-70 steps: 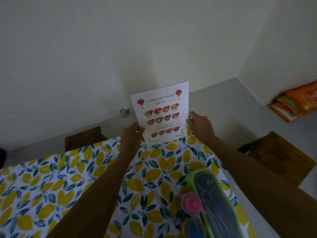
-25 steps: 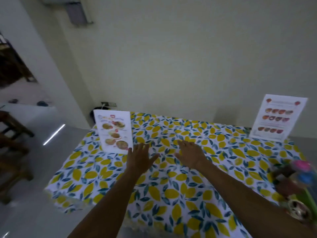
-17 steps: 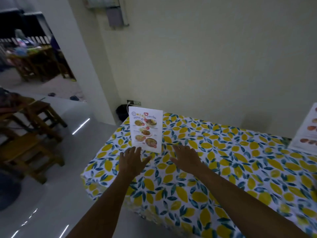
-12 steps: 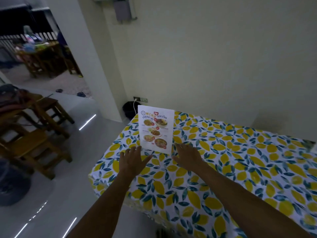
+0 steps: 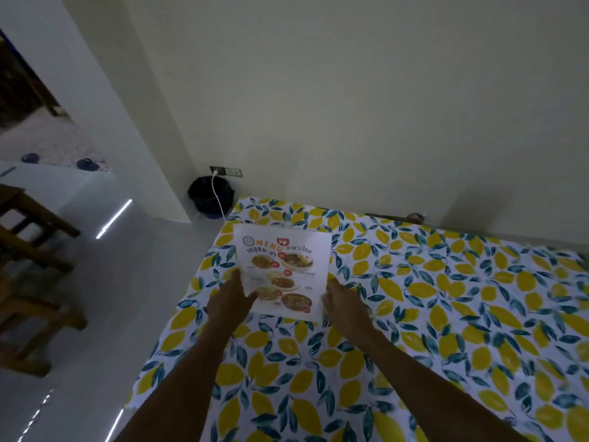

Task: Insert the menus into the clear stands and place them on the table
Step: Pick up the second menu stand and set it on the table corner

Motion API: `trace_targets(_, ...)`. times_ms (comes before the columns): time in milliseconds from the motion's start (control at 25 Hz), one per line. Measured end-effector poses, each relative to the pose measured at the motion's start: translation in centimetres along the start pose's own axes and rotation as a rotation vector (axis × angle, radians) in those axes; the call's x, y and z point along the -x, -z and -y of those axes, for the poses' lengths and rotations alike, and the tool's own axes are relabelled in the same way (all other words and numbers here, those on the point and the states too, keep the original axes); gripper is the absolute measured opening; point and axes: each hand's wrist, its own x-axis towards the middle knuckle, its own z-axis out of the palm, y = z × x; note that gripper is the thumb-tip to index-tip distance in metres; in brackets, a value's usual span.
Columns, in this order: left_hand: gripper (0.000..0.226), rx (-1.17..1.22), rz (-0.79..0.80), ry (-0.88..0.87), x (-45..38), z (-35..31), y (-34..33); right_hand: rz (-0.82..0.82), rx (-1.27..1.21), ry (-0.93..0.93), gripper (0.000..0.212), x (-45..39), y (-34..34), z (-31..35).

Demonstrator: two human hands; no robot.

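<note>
A Thai food menu in a clear stand stands upright near the far left corner of the table, which wears a lemon-print cloth. My left hand grips the stand's lower left edge, thumb across the front of the sheet. My right hand holds the lower right edge, fingers against the side. Both forearms reach in from the bottom of the view. The stand's base is hidden behind my hands and the sheet.
The table's left edge drops to a pale floor. A black bin sits in the corner under a wall socket with a white cable. Wooden chairs stand at the left. A small object lies by the wall.
The view swung from the Chinese food menu at the right corner to the left corner. My open hands moved forward over the cloth and closed on the Thai menu stand's lower edges.
</note>
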Motion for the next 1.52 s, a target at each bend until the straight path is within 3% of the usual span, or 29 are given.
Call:
trace_targets(80,0.054,0.017,-0.029,-0.024,-2.3,0.3,0.7,-0.05,-0.078,0.009,0.01,-1.4,-0.6,0.1)
trace_targets(160,0.039,-0.01,-0.045,-0.081,-4.4,0.6,1.6,-0.088,-0.119,-0.02,0.017,-2.8,-0.4,0.3)
trace_targets(680,0.033,0.094,-0.091,-0.335,-24.0,-2.1,12.4,-0.333,-0.102,-0.029,0.02,-21.6,4.1,7.4)
trace_targets(1040,0.03,0.09,-0.014,-0.551,-38.0,0.3,11.0,-0.402,-0.021,-0.208,0.013,-31.4,-0.2,9.1)
trace_targets(1240,0.037,0.106,0.019,-0.502,-40.6,2.0,8.9,-0.362,-0.022,-0.248,0.011,-32.8,-2.3,9.2)
trace_targets(1520,0.026,0.079,0.023,-0.489,-40.4,1.4,8.6,-0.377,-0.007,-0.309,0.01,-33.1,-3.7,9.0)
